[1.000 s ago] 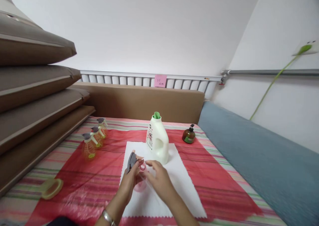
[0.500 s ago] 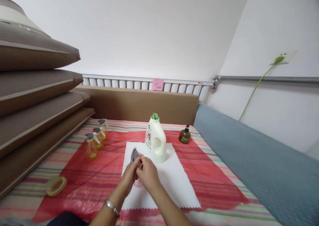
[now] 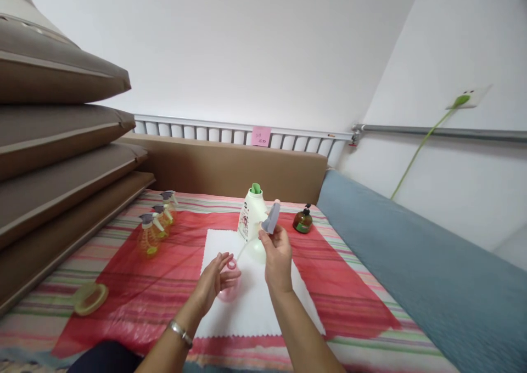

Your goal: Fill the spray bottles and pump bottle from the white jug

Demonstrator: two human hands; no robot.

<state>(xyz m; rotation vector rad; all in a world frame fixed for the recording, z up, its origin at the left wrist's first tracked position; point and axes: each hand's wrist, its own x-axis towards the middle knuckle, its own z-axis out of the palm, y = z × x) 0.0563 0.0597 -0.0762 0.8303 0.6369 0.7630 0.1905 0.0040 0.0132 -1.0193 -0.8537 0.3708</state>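
Note:
My right hand (image 3: 278, 255) is closed on a grey spray head (image 3: 271, 218), raised in front of the jug. Its thin clear dip tube (image 3: 244, 250) slants down to the left, toward the pink bottle's mouth; whether its tip is inside, I cannot tell. The pink see-through bottle (image 3: 230, 293) stands uncapped on a white cloth (image 3: 263, 315). Beside its neck, my left hand (image 3: 214, 280) has its fingers stretched and apart, partly covering the bottle. Behind the spray head is a pale green detergent jug (image 3: 249, 214), with green in its mouth.
Several clear spray bottles (image 3: 149, 239) with grey heads stand at left. A yellowish round lid or ring (image 3: 90, 298) lies nearer. At right stands a brown pump bottle (image 3: 303, 221). Red sheeting (image 3: 173, 296) covers the striped cloth; stacked cushions (image 3: 61, 126) rise at far left.
My right hand has lifted the spray head up and right, drawing its tube into view. My left hand has parted from it, with fingers opened beside the pink bottle.

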